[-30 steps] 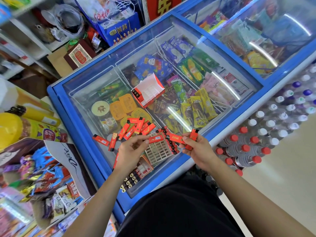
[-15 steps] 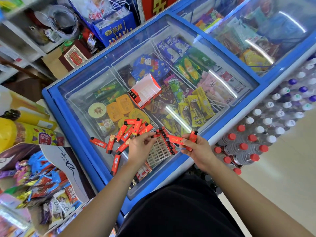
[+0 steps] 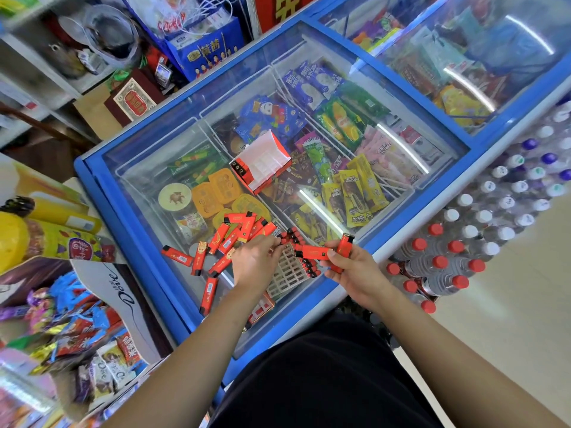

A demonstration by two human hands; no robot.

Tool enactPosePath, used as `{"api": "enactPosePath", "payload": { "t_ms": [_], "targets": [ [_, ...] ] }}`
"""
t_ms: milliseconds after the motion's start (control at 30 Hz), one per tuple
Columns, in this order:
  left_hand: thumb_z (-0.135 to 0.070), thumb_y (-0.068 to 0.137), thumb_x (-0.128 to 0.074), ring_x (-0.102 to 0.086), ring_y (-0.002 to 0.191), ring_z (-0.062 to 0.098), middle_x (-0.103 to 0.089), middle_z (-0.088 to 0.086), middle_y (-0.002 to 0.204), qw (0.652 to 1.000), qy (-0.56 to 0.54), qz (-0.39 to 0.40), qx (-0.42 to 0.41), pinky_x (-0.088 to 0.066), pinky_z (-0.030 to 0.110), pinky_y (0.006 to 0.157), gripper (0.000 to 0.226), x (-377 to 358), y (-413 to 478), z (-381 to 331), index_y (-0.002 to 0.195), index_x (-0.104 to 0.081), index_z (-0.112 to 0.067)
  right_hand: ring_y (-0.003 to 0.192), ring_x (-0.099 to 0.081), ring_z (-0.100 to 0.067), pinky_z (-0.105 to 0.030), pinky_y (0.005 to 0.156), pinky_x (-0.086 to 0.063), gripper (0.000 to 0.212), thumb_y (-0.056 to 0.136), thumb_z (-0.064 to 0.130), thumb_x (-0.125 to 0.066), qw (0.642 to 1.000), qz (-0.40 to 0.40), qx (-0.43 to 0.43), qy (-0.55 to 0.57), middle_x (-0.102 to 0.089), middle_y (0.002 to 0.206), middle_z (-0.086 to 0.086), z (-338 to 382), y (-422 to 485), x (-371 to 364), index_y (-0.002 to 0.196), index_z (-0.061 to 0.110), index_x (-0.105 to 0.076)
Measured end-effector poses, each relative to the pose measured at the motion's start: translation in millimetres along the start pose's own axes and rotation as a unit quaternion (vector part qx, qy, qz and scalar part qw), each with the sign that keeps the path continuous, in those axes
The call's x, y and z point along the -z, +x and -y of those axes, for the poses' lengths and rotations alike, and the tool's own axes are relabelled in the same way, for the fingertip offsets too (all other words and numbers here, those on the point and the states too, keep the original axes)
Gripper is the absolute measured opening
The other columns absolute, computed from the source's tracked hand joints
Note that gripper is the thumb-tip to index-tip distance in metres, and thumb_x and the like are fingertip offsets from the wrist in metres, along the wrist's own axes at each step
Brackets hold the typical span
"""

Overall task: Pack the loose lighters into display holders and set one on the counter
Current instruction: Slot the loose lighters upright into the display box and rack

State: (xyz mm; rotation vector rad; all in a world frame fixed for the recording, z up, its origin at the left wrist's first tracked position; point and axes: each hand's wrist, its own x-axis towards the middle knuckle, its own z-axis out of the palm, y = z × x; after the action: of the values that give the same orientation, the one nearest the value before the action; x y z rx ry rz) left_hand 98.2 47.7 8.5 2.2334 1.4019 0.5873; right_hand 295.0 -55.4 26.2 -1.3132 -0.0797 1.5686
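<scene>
Several lighters (image 3: 312, 252) gripped in right hand (image 3: 358, 273) | left hand (image 3: 255, 265) curled at grid holder (image 3: 289, 273), hold unclear | box (image 3: 123, 298) reads Dove

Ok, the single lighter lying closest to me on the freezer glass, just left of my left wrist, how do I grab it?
Pinch the lighter across its narrow width at mid-body, coming straight down from above. It lies flat on the freezer glass, so nothing fits underneath, and both long sides look clear.

The left hand (image 3: 255, 262) has moved forward over the holder (image 3: 289, 274), its fingertips (image 3: 271, 244) now at the row of lighters (image 3: 292, 234), the lighter it held no longer showing.
</scene>
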Motion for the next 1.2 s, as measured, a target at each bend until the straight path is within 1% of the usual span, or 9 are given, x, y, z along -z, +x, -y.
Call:
{"api": "enactPosePath", "payload": {
  "t_ms": [200,300,400,533,700,767,867,1033,1200],
  "targets": [
    [-0.012,0.093,-0.068,-0.067,0.061,0.006,-0.071,-0.012,0.076,0.991,-0.102,0.000,0.082,-0.058,0.026,0.058,0.023,12.5,-7.0,-16.6,0.114,-0.074,-0.019,0.081,-0.067,-0.021,-0.035,0.083,-0.058,0.023,0.100,-0.003,-0.053,1.000,0.013,0.005,0.004,-0.066,0.087,-0.015,-1.1,0.9,-3.1,0.122,0.002,-0.059],
    [-0.008,0.096,-0.066,-0.070,0.076,0.007,-0.075,-0.006,0.085,0.968,-0.231,0.062,0.070,-0.056,0.018,0.068,0.023,26.3,-16.2,-28.4,0.116,-0.074,-0.015,0.081,-0.068,-0.021,-0.036,0.084,-0.057,0.024,0.099,-0.004,-0.053,1.000,0.011,0.009,0.006,-0.067,0.088,-0.015,0.0,0.0,-6.0,0.122,0.003,-0.059],
    [-0.014,0.090,-0.076,-0.069,0.085,0.009,-0.074,-0.007,0.093,0.952,-0.275,0.097,0.089,-0.056,0.019,0.077,0.027,36.5,-23.6,-36.3,0.117,-0.074,-0.014,0.085,-0.070,-0.022,-0.032,0.077,-0.059,0.022,0.098,-0.005,-0.055,1.000,0.016,0.017,-0.009,-0.070,0.092,-0.015,1.9,-3.7,-11.4,0.117,0.004,-0.061],
    [-0.009,0.089,-0.076,-0.069,0.083,0.005,-0.073,-0.019,0.090,0.943,-0.303,0.066,0.120,-0.053,0.017,0.078,0.022,56.8,-34.7,-33.1,0.111,-0.074,-0.013,0.087,-0.071,-0.022,-0.032,0.074,-0.057,0.021,0.096,-0.002,-0.061,0.994,0.038,0.046,-0.089,-0.073,0.097,-0.011,2.2,-12.4,-25.4,0.115,0.006,-0.063],
    [-0.012,0.090,-0.076,-0.069,0.088,0.022,-0.074,-0.001,0.092,0.913,-0.343,-0.001,0.221,-0.059,0.035,0.082,0.020,86.4,-63.3,4.8,0.105,-0.076,-0.025,0.083,-0.070,-0.026,-0.035,0.068,-0.056,0.023,0.096,0.012,-0.065,0.983,0.055,0.057,-0.167,-0.073,0.105,-0.012,-2.0,-24.0,-45.3,0.120,0.011,-0.061],
    [-0.012,0.090,-0.076,-0.069,0.087,0.025,-0.074,0.001,0.091,0.907,-0.344,-0.033,0.240,-0.059,0.038,0.082,0.022,93.7,-74.6,16.3,0.104,-0.076,-0.029,0.084,-0.071,-0.028,-0.037,0.069,-0.057,0.019,0.102,0.012,-0.056,0.979,0.067,0.057,-0.184,-0.072,0.109,-0.014,-6.2,-26.9,-49.8,0.121,0.013,-0.059],
    [-0.010,0.089,-0.076,-0.070,0.086,0.020,-0.076,0.001,0.092,0.901,-0.338,-0.062,0.265,-0.058,0.029,0.081,0.026,98.1,-79.5,21.9,0.102,-0.075,-0.032,0.087,-0.072,-0.034,-0.042,0.075,-0.058,0.018,0.106,0.014,-0.048,0.973,0.077,0.065,-0.207,-0.074,0.107,-0.015,-10.3,-28.2,-55.9,0.122,0.016,-0.056],
    [-0.012,0.088,-0.077,-0.070,0.084,0.012,-0.075,0.000,0.090,0.908,-0.313,-0.067,0.271,-0.058,0.025,0.081,0.017,95.0,-55.3,20.6,0.104,-0.075,-0.018,0.093,-0.074,-0.036,-0.049,0.092,-0.057,0.011,0.107,0.016,-0.047,0.973,0.068,0.076,-0.207,-0.077,0.100,-0.014,-5.8,-22.5,-61.6,0.113,0.015,-0.055],
    [-0.014,0.091,-0.075,-0.066,0.075,-0.005,-0.072,-0.007,0.088,0.935,-0.260,-0.083,0.227,-0.053,0.011,0.070,0.012,91.3,7.1,16.9,0.102,-0.074,-0.017,0.093,-0.075,-0.028,-0.041,0.084,-0.059,0.013,0.105,0.016,-0.052,0.973,0.044,0.101,-0.203,-0.075,0.110,-0.010,7.8,-15.4,-62.8,0.115,0.012,-0.060]
  ]
}}
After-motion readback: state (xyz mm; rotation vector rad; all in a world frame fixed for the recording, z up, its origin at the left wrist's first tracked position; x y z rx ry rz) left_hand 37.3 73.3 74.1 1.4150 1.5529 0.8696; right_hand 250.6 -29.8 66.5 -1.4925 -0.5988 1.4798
